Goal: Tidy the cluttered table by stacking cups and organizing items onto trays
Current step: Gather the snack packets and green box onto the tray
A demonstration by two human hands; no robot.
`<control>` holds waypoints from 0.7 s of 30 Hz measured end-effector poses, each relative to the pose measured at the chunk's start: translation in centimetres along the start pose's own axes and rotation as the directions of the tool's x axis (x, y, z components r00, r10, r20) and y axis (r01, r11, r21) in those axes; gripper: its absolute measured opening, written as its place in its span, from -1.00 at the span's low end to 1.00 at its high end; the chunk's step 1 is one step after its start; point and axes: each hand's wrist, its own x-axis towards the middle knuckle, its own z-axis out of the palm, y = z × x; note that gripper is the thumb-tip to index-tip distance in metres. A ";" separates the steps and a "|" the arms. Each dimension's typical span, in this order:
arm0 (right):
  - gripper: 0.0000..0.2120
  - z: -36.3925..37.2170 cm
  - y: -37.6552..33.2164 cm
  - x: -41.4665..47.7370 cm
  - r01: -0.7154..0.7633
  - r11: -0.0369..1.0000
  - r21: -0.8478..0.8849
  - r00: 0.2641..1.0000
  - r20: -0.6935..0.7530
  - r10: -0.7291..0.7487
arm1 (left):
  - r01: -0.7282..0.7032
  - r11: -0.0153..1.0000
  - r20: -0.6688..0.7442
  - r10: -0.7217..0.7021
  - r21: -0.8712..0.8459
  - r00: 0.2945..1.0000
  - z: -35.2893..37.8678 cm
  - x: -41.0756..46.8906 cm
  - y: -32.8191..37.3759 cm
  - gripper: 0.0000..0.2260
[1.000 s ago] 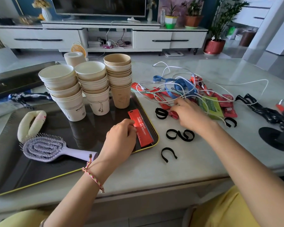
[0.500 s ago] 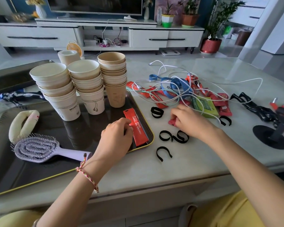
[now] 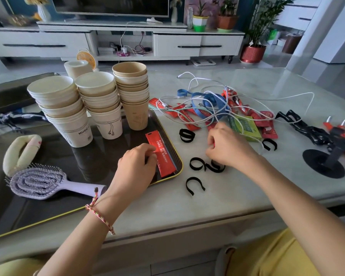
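Three stacks of paper cups (image 3: 102, 102) stand on the black, yellow-rimmed tray (image 3: 48, 212) at the left. At the tray's right end lies a long red packet (image 3: 163, 158); my left hand (image 3: 135, 170) holds it by its left edge with curled fingers. My right hand (image 3: 229, 146) is just right of the tray, on the table in front of the tangle of white cables (image 3: 207, 100) and more red packets (image 3: 265, 122). It pinches something small and red, mostly hidden under the fingers.
A lilac hairbrush (image 3: 38, 182) and a cream padded roll (image 3: 18, 152) lie on the tray. Black strap loops (image 3: 195, 184) are scattered near my right hand. Right of the pile are a green packet (image 3: 245, 126) and a black stand (image 3: 323, 163). Another dark tray (image 3: 8, 92) sits at back left.
My right hand has drawn back from the cable pile toward the table's front edge, with the red item in its fingers. My left hand has stayed on the packet in the tray.
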 end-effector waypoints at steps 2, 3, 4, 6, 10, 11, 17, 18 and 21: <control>-0.95 -1.3 -0.1 0.0 -0.014 1.000 -0.007 0.990 -0.138 0.012 | -0.005 1.000 -0.010 0.005 -0.022 1.000 0.0 0.1 -0.1 -0.78; -0.92 -2.1 -0.2 0.1 -0.023 0.999 0.028 0.977 -0.211 0.028 | -0.004 1.000 -0.014 0.003 -0.029 1.000 -0.1 0.2 -0.2 -0.78; -0.90 -2.9 -0.3 0.0 -0.029 0.996 0.080 0.960 -0.276 0.051 | -0.003 0.999 -0.014 0.003 -0.034 1.000 -0.1 0.2 -0.2 -0.78; -0.90 -4.3 -0.8 -0.1 -0.002 0.973 0.232 0.923 -0.373 0.091 | 0.002 0.998 -0.016 -0.003 -0.056 1.000 -0.2 0.3 -0.2 -0.78; -0.86 -5.0 -3.8 -1.0 0.283 0.891 0.356 0.836 -0.546 -0.047 | 0.039 0.986 -0.090 -0.054 -0.159 0.994 -0.4 0.5 -0.3 -0.80; -0.86 -4.7 -4.7 -1.3 0.358 0.873 0.331 0.820 -0.559 -0.124 | 0.066 0.977 -0.118 -0.092 -0.205 0.989 -0.4 0.6 -0.2 -0.81; -0.73 0.2 -8.0 -2.6 0.558 0.822 0.116 0.828 -0.143 -0.542 | 0.180 0.923 -0.142 -0.240 -0.341 0.960 -0.5 1.0 -0.4 -0.79; -0.70 0.3 -8.0 -2.4 0.560 0.814 0.154 0.828 -0.132 -0.545 | 0.174 0.927 -0.132 -0.228 -0.332 0.965 -0.4 1.0 -0.3 -0.79; -0.81 -0.1 -7.2 -0.2 0.448 0.791 0.417 0.893 -0.256 -0.371 | 0.152 0.945 -0.127 -0.195 -0.288 0.973 -0.2 0.8 -0.2 -0.80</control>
